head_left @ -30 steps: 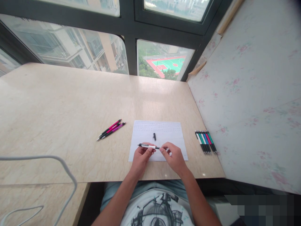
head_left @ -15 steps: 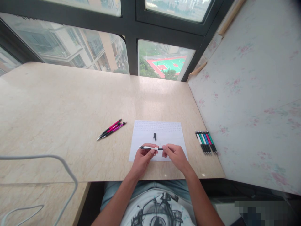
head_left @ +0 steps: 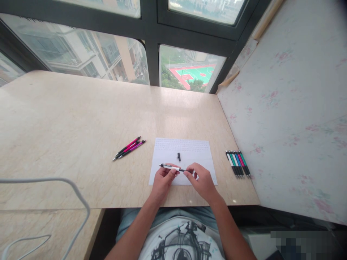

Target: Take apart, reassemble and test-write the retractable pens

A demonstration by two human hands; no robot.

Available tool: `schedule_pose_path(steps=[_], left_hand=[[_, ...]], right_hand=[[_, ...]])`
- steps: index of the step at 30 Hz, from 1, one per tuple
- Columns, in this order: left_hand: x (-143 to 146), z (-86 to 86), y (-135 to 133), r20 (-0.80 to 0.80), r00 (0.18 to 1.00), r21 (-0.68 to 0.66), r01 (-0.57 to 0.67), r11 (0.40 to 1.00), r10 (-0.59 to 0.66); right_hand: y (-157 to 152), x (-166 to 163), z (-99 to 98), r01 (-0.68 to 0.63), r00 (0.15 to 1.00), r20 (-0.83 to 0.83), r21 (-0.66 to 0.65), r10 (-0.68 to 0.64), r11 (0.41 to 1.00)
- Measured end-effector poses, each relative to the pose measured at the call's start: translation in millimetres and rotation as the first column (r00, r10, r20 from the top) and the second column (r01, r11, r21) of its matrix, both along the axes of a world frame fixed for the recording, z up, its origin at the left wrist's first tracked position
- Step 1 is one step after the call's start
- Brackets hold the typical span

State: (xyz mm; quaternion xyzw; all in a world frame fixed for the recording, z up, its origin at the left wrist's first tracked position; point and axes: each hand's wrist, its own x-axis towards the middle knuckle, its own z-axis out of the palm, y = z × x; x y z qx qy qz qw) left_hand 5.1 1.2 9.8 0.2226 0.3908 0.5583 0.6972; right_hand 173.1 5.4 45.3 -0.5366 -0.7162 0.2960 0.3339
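Observation:
Above the near part of the paper, my left hand [head_left: 162, 182] is closed around the white barrel of a pen [head_left: 171, 167] with a black clip end pointing left. At the pen's dark right end, my right hand [head_left: 202, 180] pinches with thumb and finger; the very tip is hidden by the fingers. The sheet of paper [head_left: 162, 148] lies flat beneath both hands, with faint lines of writing along its far side. A small black piece [head_left: 179, 156], too small to name surely, rests on it just beyond the pen.
Several pink, purple and black pens [head_left: 130, 148] lie in a loose pile to the left. A neat row of several coloured pens [head_left: 237, 164] lies beside the patterned wall [head_left: 282, 126]. A grey cable [head_left: 73, 187] loops across the near left. Windows border the table's [head_left: 81, 115] far side.
The pen has tilted, its clip end now higher and slightly further left. My right hand has shifted a little left along the dark end, its fingers more arched.

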Motion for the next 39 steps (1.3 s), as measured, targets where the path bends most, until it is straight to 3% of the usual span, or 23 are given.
schedule_pose_path(steps=[11,16,20,23,27,34,39], left_hand=[[-1,-1.4,-1,0.013,1.0,0.009,0.01,1.0,-0.01],[0,0.2,0,0.021,1.0,-0.018,-0.017,1.0,0.017],[-1,-1.1,1,0.051,0.997,-0.043,-0.062,0.997,0.064],[-2,-1.6,2,0.062,0.995,-0.048,-0.072,0.996,0.075],[-1,-1.3,2,0.07,0.996,-0.052,-0.058,0.997,0.061],[-1,-1.6,2,0.073,0.997,-0.029,-0.033,0.999,0.035],[0,-0.7,3,0.094,0.993,-0.05,-0.067,0.996,0.072]], right_hand=[[-1,0,0.8,-0.042,0.996,0.085,0.045,0.038,0.998],[1,2,3.6,-0.026,0.998,-0.055,-0.072,0.022,0.997],[6,7,-10.3,0.127,0.965,-0.212,-0.124,-0.151,0.984],[8,13,-27.3,0.208,0.969,-0.11,-0.113,-0.22,0.972],[10,17,-41.0,0.186,0.982,0.028,-0.062,-0.184,0.981],[27,-8,-29.5,0.137,0.959,0.243,0.043,-0.143,0.99],[39,-31,-25.0,0.157,0.886,0.436,0.045,-0.161,0.987]])
